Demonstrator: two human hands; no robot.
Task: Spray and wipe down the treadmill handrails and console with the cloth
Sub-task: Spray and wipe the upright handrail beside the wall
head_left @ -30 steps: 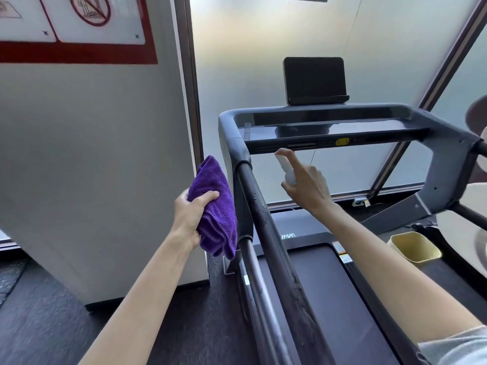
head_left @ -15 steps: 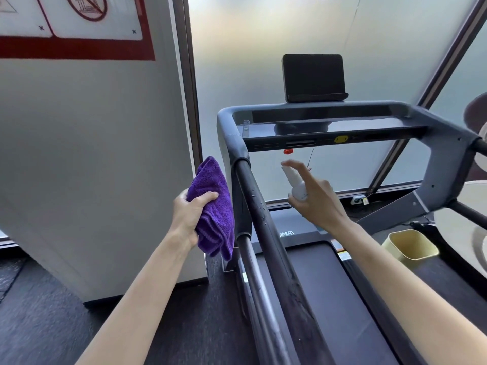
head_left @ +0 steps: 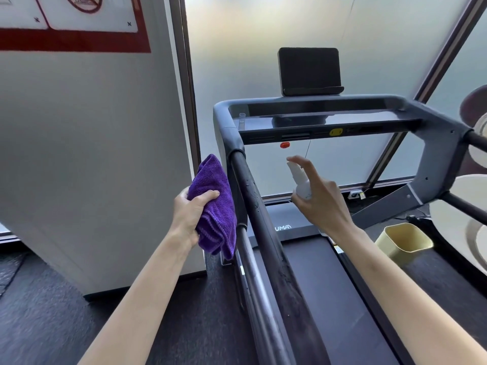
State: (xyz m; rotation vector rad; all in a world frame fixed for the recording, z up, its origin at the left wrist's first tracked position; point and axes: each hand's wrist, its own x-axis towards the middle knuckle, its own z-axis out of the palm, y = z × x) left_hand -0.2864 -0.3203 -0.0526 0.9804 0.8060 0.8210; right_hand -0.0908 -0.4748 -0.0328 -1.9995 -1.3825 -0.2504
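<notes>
The right hand (head_left: 322, 206) holds a small white plastic spray bottle (head_left: 299, 180) upright: its index finger lies bent over the nozzle top while the other fingers (head_left: 322, 187) spread straighter behind the bottle. The palm hides the bottle's lower body, so how much liquid it holds cannot be told. The nozzle faces the long black left handrail (head_left: 259, 217), just beside it but apart. The left hand (head_left: 189, 214) grips a folded purple microfibre cloth (head_left: 214, 206), thumb curled across its front; its other fingers are hidden behind the folds. The cloth hangs just left of the handrail's upper end; whether it touches the rail cannot be made out.

The rail's surface looks speckled and scuffed, though droplets and wear are hard to tell apart. Its lower end runs out of the bottom edge. The grey treadmill console (head_left: 329, 119) spans the top, carrying one dark rectangular screen (head_left: 308, 71), one yellow button (head_left: 336, 132) and one small red clip (head_left: 284, 145) hanging beneath. The right handrail (head_left: 474, 137) is cut off at the frame's edge and partly covered by pale round shapes (head_left: 463, 204) too blurred to name. One pale yellow plastic bin (head_left: 403, 242) stands on the floor right of the black running belt (head_left: 316, 285). A white wall panel (head_left: 79, 154) with a red-bordered sign (head_left: 73, 22), cropped at the top, stands left. Two bare forearms, one bottle, one cloth.
</notes>
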